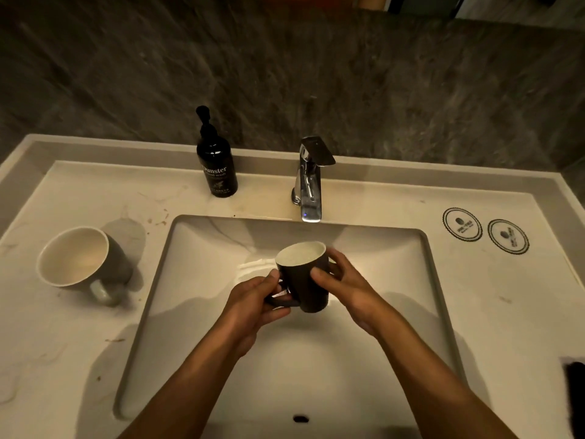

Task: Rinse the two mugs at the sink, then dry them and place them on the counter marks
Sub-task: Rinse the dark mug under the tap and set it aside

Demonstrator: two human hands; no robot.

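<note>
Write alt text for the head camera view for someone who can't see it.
Both hands hold a dark mug over the sink, below the faucet. A second mug waits left; two round marks lie right.

mug [83, 260] left of sink [438, 280], marks [485, 231] right

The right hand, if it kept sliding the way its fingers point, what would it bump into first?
The right hand already has its fingers wrapped on the dark mug, pointing toward the left hand. The mug is first. Past it, probably the left hand on the handle, though depth is hard to judge.
</note>
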